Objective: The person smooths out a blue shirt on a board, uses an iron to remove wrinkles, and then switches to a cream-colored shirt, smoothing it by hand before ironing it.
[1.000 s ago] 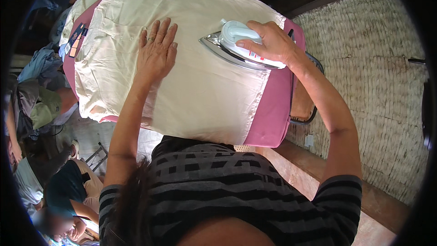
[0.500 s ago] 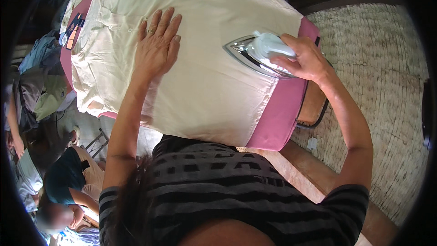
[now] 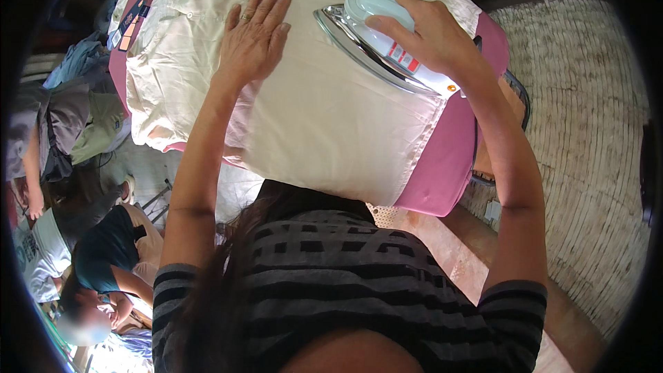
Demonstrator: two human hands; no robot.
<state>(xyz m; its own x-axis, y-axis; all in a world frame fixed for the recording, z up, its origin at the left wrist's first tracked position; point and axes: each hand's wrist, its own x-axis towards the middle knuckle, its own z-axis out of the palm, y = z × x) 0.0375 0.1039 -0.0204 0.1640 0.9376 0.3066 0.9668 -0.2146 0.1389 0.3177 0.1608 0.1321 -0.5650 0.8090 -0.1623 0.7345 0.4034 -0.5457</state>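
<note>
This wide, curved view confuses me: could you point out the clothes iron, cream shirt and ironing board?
Clothes iron (image 3: 378, 43): head view, white side of its body.
Cream shirt (image 3: 311, 97): head view, smooth cloth near its middle.
Ironing board (image 3: 443, 166): head view, bare pink cover near its right end.

The head view looks steeply down past the wearer's striped top (image 3: 345, 262), which looms close below the right hand (image 3: 438, 38) and its grip on the iron (image 3: 376, 40). It faces outward across the ironing board (image 3: 442, 173), taking in the left hand (image 3: 254, 45) left of that grip. Lower and farther left of it, a co-worker (image 3: 103, 249) appears smaller and probably more distant, though the fisheye bends that edge.
</note>
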